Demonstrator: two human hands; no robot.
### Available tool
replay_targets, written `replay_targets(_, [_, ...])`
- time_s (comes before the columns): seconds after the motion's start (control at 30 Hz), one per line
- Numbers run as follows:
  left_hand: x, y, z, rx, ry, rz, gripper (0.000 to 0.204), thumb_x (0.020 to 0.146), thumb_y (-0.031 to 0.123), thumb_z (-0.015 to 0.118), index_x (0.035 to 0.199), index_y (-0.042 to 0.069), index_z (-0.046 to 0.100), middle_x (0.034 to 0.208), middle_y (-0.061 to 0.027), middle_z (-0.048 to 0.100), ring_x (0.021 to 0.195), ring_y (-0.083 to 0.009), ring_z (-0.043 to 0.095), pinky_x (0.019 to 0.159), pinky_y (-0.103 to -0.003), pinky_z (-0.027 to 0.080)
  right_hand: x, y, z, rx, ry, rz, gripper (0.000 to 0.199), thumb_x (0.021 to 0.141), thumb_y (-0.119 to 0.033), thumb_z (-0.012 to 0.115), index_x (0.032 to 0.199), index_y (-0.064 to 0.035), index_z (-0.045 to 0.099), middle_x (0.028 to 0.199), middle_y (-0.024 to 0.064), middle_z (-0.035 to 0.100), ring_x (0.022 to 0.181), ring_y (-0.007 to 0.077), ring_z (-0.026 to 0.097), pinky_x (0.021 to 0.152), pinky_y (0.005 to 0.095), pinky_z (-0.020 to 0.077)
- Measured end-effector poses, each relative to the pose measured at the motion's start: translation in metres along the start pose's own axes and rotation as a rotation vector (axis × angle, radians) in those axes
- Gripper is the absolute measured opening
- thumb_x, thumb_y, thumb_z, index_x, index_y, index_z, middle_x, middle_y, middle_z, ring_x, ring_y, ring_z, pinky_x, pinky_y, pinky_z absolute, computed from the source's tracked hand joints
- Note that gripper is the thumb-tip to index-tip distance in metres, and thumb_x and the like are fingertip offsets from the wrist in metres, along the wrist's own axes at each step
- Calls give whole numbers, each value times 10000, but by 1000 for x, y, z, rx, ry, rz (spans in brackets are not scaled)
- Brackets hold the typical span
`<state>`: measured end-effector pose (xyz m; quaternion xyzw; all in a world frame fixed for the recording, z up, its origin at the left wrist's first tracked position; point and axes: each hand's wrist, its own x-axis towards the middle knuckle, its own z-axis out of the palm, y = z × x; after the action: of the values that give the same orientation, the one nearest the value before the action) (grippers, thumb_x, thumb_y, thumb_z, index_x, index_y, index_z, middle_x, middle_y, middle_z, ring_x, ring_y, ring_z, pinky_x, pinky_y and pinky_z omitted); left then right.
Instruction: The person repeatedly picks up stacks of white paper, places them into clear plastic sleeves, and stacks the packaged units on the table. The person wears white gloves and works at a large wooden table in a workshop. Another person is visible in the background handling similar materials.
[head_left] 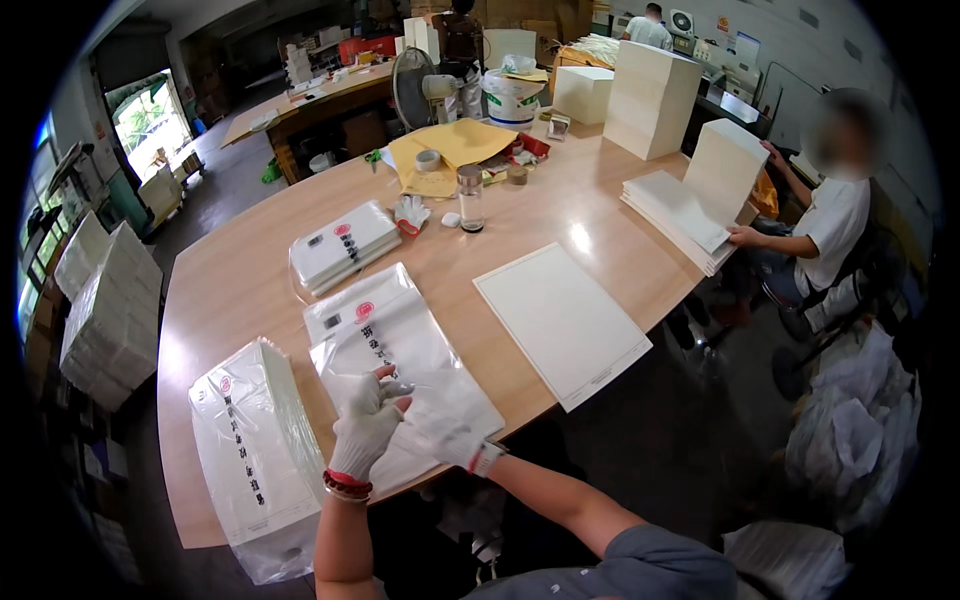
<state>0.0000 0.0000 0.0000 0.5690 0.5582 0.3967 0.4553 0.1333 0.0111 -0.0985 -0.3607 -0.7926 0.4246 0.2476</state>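
My left hand (366, 425), in a white knit glove with bare fingertips, is over a clear plastic bag (450, 385) with a printed sheet in it. Its fingers are curled and seem to pinch a shiny fold of the film. My right hand (443, 437), also gloved, lies low over the same bag, its fingers pale and smeared against the film. To the left is a thick stack of printed sheets in clear plastic (262, 450). A smaller bagged stack (345, 247) lies beyond. To the right rests a bordered white sheet or stack (562, 325).
A glass bottle (470, 198), a spare glove (411, 214), tape rolls and yellow envelopes (455, 150) occupy the table's far part. At right, a seated person handles a paper stack (725, 180). Wrapped bundles (112, 310) stand left of the table; plastic bags (860, 420) lie at right.
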Motion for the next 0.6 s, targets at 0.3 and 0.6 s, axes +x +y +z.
replay_targets(0.3, [-59, -2, 15, 873, 389, 443, 576, 646, 101, 726, 1171, 14, 507, 1035, -139, 593, 858, -328, 569, 773, -407, 467, -155, 73, -86, -870, 466, 69, 432, 779, -155, 551, 1190, -37, 486, 1189, 209, 462, 1089, 396, 444, 887, 513, 386])
replay_targets(0.6, [-100, 7, 88, 660, 189, 586, 292, 693, 59, 700, 970, 106, 621, 965, -101, 616, 863, -262, 605, 738, -343, 489, -169, 144, -148, -1007, 643, -65, 238, 684, -181, 671, 909, -139, 604, 983, 12, 572, 1023, 239, 501, 991, 570, 275])
